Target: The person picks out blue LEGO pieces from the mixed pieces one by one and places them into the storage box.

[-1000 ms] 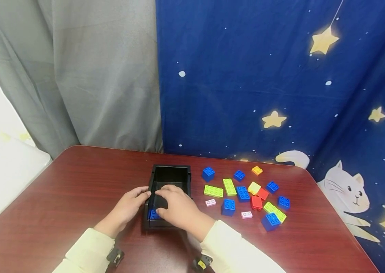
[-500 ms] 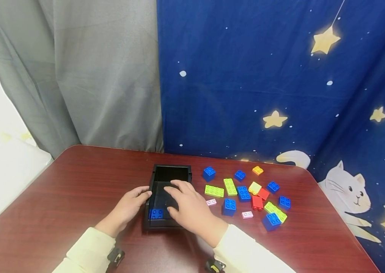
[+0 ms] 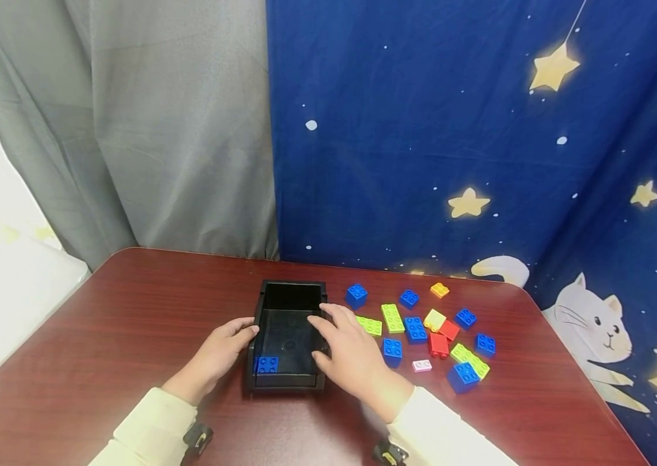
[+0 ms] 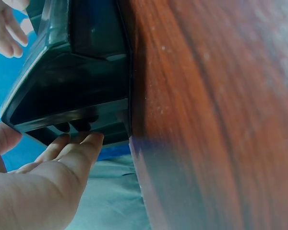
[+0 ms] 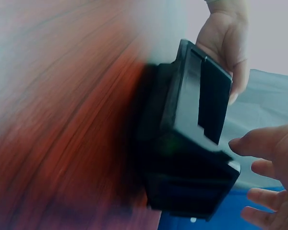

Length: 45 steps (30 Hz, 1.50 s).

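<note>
Surface (image 3: 147, 310): reddish wood grain, reaching well out past our left hand (image 3: 217, 356).
Left grip: we hold the left wall of the black bin (image 3: 284, 383), thumb at the rim, fingers against the outer side below the lip.
Brick inside: the blue brick (image 3: 267, 365) sits studs up in the bin's near left corner, close by our left hand; it looks loose, so we judge a sudden tug could set it sliding.
Bin: mouth up, just right of our left hand; pulled from that one side, it could swivel.
Right fingers: our right hand (image 3: 357, 356) is empty and spread wide at the bin's right rim; contact we cannot tell. A low sweep could jolt the rim.
Lime brick (image 3: 369, 325): partly hidden just beyond our right hand; careless knuckles could shove it.
Blue block (image 3: 393, 351): just right of our right hand, easily knocked by an outward swing.
Farther right: the red brick (image 3: 438, 345) and pink brick (image 3: 422, 366).
</note>
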Each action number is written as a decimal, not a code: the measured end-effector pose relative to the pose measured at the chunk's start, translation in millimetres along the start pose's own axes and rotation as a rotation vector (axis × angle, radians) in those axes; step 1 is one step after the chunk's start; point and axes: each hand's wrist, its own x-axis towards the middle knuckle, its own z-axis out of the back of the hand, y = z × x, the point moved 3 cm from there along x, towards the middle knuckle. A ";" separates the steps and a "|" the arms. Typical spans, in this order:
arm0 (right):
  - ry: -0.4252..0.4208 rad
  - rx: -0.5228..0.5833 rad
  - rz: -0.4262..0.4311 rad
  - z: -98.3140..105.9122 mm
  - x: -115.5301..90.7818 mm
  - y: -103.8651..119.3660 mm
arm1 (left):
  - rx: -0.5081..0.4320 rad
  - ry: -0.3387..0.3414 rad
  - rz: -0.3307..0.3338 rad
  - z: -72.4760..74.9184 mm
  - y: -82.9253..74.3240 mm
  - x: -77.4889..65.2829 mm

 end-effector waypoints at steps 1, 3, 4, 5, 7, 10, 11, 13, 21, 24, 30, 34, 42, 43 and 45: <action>-0.003 0.002 -0.005 0.5 -1.5 -2.1 | 0.000 0.001 0.000 0.0 0.0 0.0; -0.005 0.008 -0.020 1.9 -4.1 -5.9 | -0.002 0.003 -0.001 -0.2 -0.1 0.1; -0.004 0.015 -0.029 2.6 -5.3 -7.6 | -0.002 0.004 -0.001 -0.2 -0.2 0.2; 0.000 0.019 -0.042 3.4 -6.4 -9.2 | -0.002 0.005 -0.002 -0.4 -0.2 0.4; 0.002 0.032 -0.069 5.2 -8.6 -12.3 | -0.004 0.006 -0.001 -0.7 -0.1 0.7; 0.000 0.042 -0.107 9.5 -11.8 -16.6 | -0.008 0.007 -0.001 -1.3 -0.4 0.9; -0.009 0.045 -0.113 10.8 -13.1 -18.3 | -0.008 0.007 -0.002 -1.5 -0.5 0.9; -0.028 0.045 -0.119 13.5 -15.9 -21.8 | -0.008 0.007 -0.002 -1.9 -0.8 0.7; -0.073 0.050 -0.149 16.6 -25.5 -37.5 | -0.010 0.004 0.000 -2.3 -0.8 -0.1; -0.079 0.056 -0.165 16.4 -28.2 -43.1 | -0.008 0.002 0.003 -2.4 -0.5 0.3; -0.080 0.054 -0.198 14.9 -32.5 -52.9 | -0.007 0.000 0.012 -2.3 0.1 0.4; -0.083 0.048 -0.210 14.1 -35.0 -58.3 | -0.007 -0.002 0.011 -2.1 0.1 0.2; -0.080 0.038 -0.220 11.9 -38.1 -68.0 | -0.010 -0.003 0.006 -1.4 -0.7 -0.8; -0.077 0.039 -0.224 11.6 -38.7 -69.0 | -0.008 -0.003 0.007 -1.4 -0.8 -0.9; -0.071 0.038 -0.232 10.8 -39.8 -71.2 | -0.003 -0.003 0.006 -1.4 -1.1 -1.0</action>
